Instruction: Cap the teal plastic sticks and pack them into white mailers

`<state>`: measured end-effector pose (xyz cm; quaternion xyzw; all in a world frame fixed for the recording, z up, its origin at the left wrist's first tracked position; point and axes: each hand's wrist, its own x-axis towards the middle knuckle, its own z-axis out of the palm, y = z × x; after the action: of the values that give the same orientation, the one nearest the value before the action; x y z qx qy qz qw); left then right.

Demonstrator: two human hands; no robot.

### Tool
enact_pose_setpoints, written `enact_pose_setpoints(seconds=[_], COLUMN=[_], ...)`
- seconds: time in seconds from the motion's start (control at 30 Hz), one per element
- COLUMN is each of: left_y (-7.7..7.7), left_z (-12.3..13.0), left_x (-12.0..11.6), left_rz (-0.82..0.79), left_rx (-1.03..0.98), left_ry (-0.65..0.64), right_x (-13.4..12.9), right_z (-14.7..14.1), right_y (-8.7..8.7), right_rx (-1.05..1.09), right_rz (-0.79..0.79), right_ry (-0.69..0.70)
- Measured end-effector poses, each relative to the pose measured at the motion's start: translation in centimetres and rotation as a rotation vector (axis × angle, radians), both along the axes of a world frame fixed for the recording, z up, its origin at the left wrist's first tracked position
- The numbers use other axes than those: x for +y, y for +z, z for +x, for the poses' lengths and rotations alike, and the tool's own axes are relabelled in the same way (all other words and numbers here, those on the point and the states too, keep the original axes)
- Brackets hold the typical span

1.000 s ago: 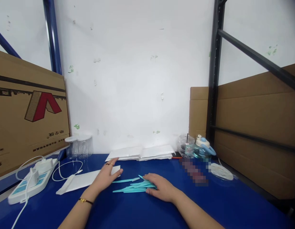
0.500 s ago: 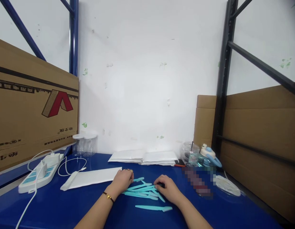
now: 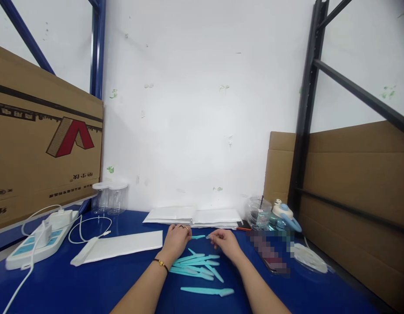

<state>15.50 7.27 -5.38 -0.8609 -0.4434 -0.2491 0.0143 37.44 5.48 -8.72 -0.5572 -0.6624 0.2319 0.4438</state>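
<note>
My left hand (image 3: 177, 240) has its fingers closed at one end of a turquoise razor-like stick (image 3: 198, 237), just beyond the pile. To its right, my right hand (image 3: 224, 242) pinches a small pale, translucent piece (image 3: 208, 237), too small to name. Several turquoise sticks (image 3: 195, 265) lie crisscrossed in a pile below both hands. Nearer the front, a single turquoise stick (image 3: 207, 291) lies flat on the blue table (image 3: 123, 288).
A white padded pouch (image 3: 123, 246) and a power strip (image 3: 41, 240) with cables lie left. White envelopes (image 3: 169, 214) are stacked by the wall. Clear jars (image 3: 117, 198) stand back left; a plastic cup (image 3: 258, 213), blue-lidded bottle (image 3: 283, 216) and blurred phone-like object (image 3: 270, 253) are right.
Both hands have moved away from me, past the pile. A turquoise stick is now at my left hand there, and a small pale piece shows in my right fingers. The view has shifted slightly.
</note>
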Motion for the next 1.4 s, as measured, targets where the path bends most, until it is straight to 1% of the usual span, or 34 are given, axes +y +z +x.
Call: enact_pose_setpoints(seconds=[0.07, 0.13, 0.2, 0.27, 0.3, 0.37, 0.47, 0.53, 0.7, 0.83, 0.93, 1.0, 1.07, 1.13, 1.2, 1.3, 1.4], left_y=[-0.4, -0.6, -0.6, -0.5, -0.5, -0.5, -0.6, -0.6, -0.8, -0.4, 0.2, 0.4, 0.4, 0.1, -0.2, -0.5, -0.8], left_z=[-0.4, -0.8, -1.0, -1.3, -1.4, -1.8, -2.2, -2.3, -2.4, -2.1, -1.8, -1.8, -2.0, -2.2, -2.3, -2.3, -2.5], left_x=[0.3, 0.4, 0.3, 0.1, -0.1, -0.3, -0.7, -0.8, -0.9, -1.0, -1.1, -0.9, -0.6, -0.2, 0.1, 0.3, 0.3], left_rz=[-0.023, -0.038, -0.038, -0.062, -0.098, -0.212, -0.350, -0.379, -0.391, -0.381, -0.266, -0.189, -0.151, -0.147, -0.155, -0.162, -0.194], left_rx=[0.004, 0.024, 0.022, -0.018, -0.032, -0.023, 0.027, 0.033, 0.012, -0.018, -0.051, -0.058, -0.061, -0.047, -0.016, -0.005, -0.032], left_ry=[0.033, 0.040, 0.045, 0.049, 0.036, -0.019, -0.100, -0.101, -0.128, -0.118, -0.062, 0.011, 0.070, 0.087, 0.085, 0.075, -0.026], right_x=[-0.4, -0.9, -1.5, -2.2, -2.4, -2.9, -3.3, -3.4, -3.6, -3.6, -3.3, -3.0, -2.8, -2.7, -2.7, -2.9, -3.0], right_z=[1.2, 1.8, 1.7, 0.9, 0.3, -1.1, -2.9, -3.4, -3.3, -3.1, -2.3, -1.2, 0.2, 1.6, 2.6, 3.2, 3.1], right_y=[-0.1, 0.0, 0.3, 0.8, 1.0, 1.5, 1.8, 1.7, 1.5, 1.9, 2.2, 2.3, 2.1, 1.9, 1.8, 1.9, 2.0], right_rx=[-0.047, -0.095, -0.156, -0.253, -0.309, -0.398, -0.428, -0.418, -0.381, -0.341, -0.346, -0.362, -0.363, -0.355, -0.359, -0.374, -0.367], right_rz=[0.003, 0.007, 0.031, 0.061, 0.069, 0.052, -0.001, -0.018, -0.013, -0.008, 0.038, 0.050, 0.038, 0.010, -0.027, -0.054, -0.011], right_ry=[-0.052, -0.095, -0.140, -0.167, -0.163, -0.105, -0.011, 0.021, 0.073, 0.054, -0.006, -0.068, -0.143, -0.206, -0.226, -0.224, -0.191])
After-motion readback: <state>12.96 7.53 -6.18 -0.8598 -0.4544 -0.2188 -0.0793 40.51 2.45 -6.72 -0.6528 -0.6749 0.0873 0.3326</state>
